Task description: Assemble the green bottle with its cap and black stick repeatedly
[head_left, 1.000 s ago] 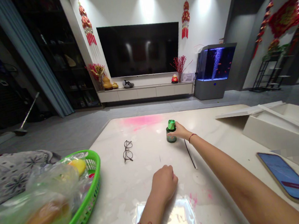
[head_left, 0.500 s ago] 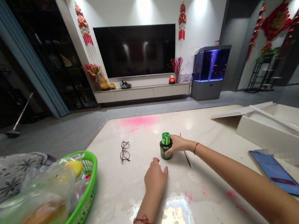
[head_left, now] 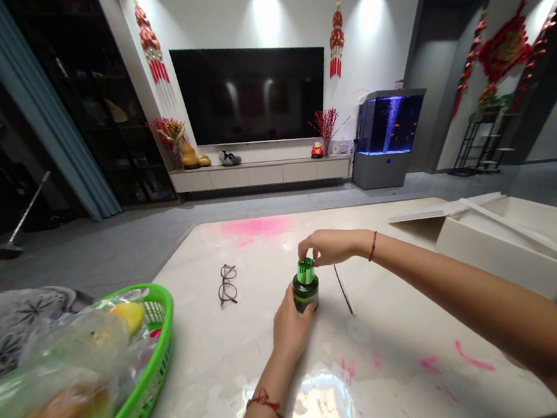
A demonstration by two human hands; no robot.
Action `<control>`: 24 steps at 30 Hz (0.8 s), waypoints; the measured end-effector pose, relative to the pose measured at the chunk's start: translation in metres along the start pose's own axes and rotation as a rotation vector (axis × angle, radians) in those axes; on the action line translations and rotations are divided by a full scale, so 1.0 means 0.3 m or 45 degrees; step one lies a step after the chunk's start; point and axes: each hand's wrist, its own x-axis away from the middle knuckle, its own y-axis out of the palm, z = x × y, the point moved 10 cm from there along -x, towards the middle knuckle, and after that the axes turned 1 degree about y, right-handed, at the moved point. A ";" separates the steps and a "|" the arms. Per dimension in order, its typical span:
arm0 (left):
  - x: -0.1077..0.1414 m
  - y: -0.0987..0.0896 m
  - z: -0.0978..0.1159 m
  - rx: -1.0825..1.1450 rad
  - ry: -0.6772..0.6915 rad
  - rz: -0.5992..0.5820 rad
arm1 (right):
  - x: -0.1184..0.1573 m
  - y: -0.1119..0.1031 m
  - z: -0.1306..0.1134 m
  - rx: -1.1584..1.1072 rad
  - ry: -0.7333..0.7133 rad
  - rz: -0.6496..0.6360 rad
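A dark green glass bottle (head_left: 306, 292) with a shiny green cap (head_left: 306, 271) stands upright on the pale marble-look table (head_left: 216, 370). My left hand (head_left: 291, 323) is wrapped round the bottle's body from the near left side. Over the top, my right hand (head_left: 330, 247) reaches in from the right, its fingertips closed on the cap. The cap sits at the bottle's neck; I cannot tell whether it is loose. Just right of the bottle lies a thin dark stick (head_left: 344, 290). To the left rest eyeglasses (head_left: 227, 284).
A green plastic basket (head_left: 166, 329) with bagged food stands at the left edge. On the right is an open white box (head_left: 494, 245), its lid-like panel leaning beside it. Pink smears mark the tabletop. A television (head_left: 251, 92) and an aquarium (head_left: 389, 122) are across the room.
My left hand has moved from the tabletop onto the bottle's body. The right hand has shifted up from the bottle's side to its cap. My right arm now covers the phone's place.
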 end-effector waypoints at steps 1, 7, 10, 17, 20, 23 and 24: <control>-0.002 0.001 0.000 -0.001 -0.010 -0.009 | -0.007 -0.010 -0.007 0.111 0.017 -0.010; 0.002 0.001 0.009 -0.045 -0.053 -0.026 | -0.029 -0.014 -0.033 0.378 0.056 -0.127; 0.003 0.000 0.013 -0.033 -0.048 -0.027 | -0.038 0.003 -0.046 0.427 0.047 -0.194; 0.002 0.001 0.008 -0.085 -0.055 -0.050 | -0.038 -0.009 0.018 0.408 0.367 -0.224; 0.004 -0.001 0.014 -0.101 -0.040 -0.048 | -0.037 -0.053 -0.014 0.425 0.236 -0.070; 0.005 0.000 0.011 -0.119 -0.054 -0.053 | -0.034 -0.029 -0.061 0.384 0.034 -0.074; 0.005 0.001 0.009 -0.123 -0.060 -0.055 | -0.035 -0.009 -0.071 0.373 -0.005 -0.103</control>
